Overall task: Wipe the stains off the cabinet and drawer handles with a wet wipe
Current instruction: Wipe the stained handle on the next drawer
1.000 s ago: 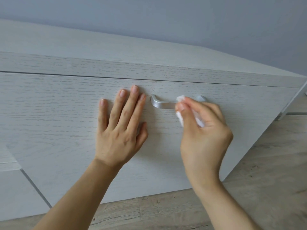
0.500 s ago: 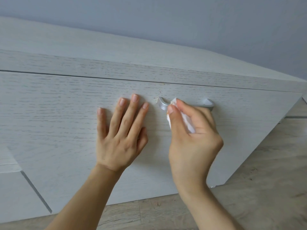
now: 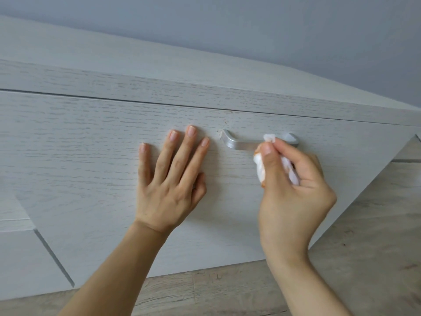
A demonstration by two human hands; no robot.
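Observation:
A silver bar handle (image 3: 239, 143) is fixed to the pale wood-grain drawer front (image 3: 91, 144). My right hand (image 3: 293, 192) pinches a crumpled white wet wipe (image 3: 260, 167) with orange-brown smears against the right half of the handle; the wipe's top pokes over the bar. My left hand (image 3: 169, 179) lies flat on the drawer front just left of the handle, fingers spread, holding nothing. Small brown specks sit on the wood by the handle's left end (image 3: 222, 133).
The cabinet top (image 3: 136, 65) runs above the drawer, with a grey wall (image 3: 250, 26) behind. Another cabinet panel (image 3: 20, 258) is at lower left. Light wood-plank floor (image 3: 364, 236) lies below and to the right.
My right hand slid the wipe from the handle's left end to its right half, uncovering the left part. My left hand stayed flat on the drawer front.

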